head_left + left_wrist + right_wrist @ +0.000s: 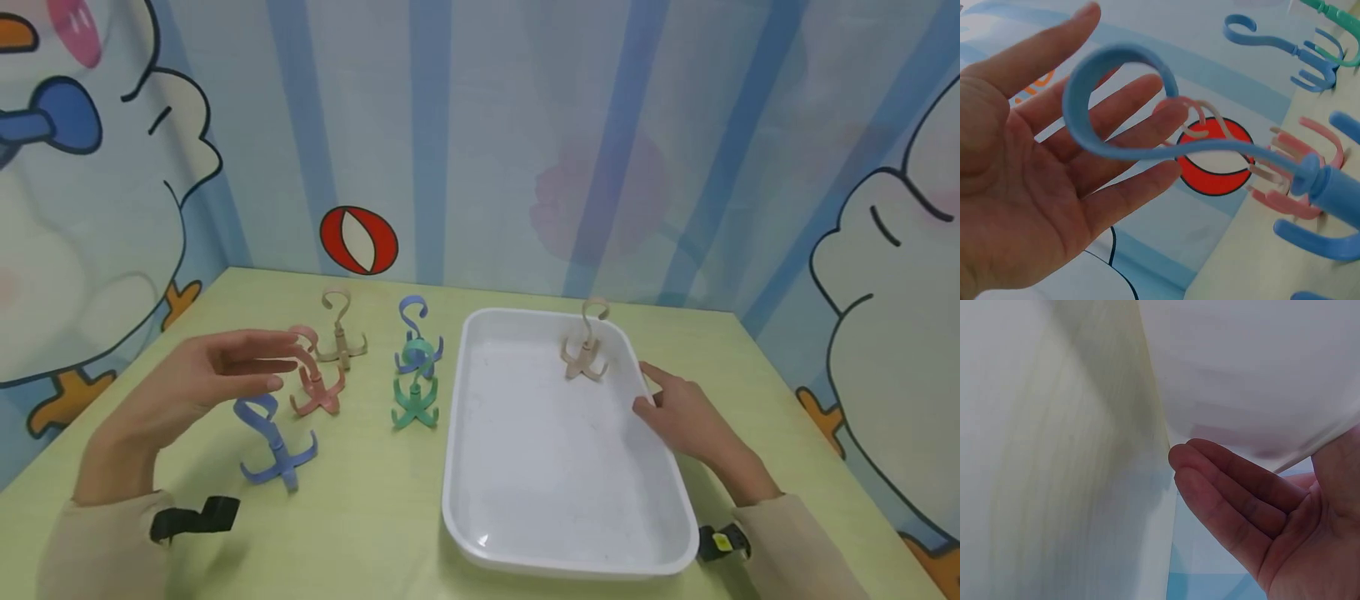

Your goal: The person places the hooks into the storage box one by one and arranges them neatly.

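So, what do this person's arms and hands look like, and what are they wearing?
The left hand and right hand are both bare, without gloves. Each arm has a beige sleeve, left and right. The left wrist wears a black band with a dark, blocky piece jutting out; the right wrist's dark band carries a small yellow patch.

Booth-like tabletop setup, kind of room cannot be told: pale green table (360, 525), blue-striped sheet (495, 100) round back and sides, printed with cartoon birds (900, 333), red-and-white ball (358, 240).
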`<action>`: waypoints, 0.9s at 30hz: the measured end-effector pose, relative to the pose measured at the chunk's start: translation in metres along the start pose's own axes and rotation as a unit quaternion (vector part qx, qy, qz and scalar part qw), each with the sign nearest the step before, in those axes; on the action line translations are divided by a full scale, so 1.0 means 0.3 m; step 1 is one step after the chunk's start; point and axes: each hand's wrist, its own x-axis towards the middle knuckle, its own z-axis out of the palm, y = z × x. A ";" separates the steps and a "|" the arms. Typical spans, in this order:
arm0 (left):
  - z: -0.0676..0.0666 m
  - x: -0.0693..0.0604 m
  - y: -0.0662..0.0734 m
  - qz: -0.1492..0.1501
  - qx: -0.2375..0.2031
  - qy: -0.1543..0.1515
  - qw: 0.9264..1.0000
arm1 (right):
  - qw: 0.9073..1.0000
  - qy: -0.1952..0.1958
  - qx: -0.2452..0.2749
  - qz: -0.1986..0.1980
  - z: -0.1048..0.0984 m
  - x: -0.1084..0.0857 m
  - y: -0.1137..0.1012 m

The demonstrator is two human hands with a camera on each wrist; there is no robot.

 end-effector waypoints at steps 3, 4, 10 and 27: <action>-0.012 -0.005 -0.022 -0.004 -0.004 -0.022 1.000 | 1.000 0.000 -0.003 0.000 0.001 -0.001 0.001; -0.017 -0.006 -0.029 -0.006 -0.004 -0.029 1.000 | 1.000 0.001 -0.004 0.000 0.000 -0.001 0.002; -0.044 -0.021 -0.063 0.005 0.007 -0.050 0.999 | 1.000 0.003 -0.003 -0.003 -0.001 0.000 0.004; -0.044 -0.012 -0.114 -0.009 -0.045 -0.148 0.988 | 1.000 0.002 -0.006 0.000 0.001 0.001 0.004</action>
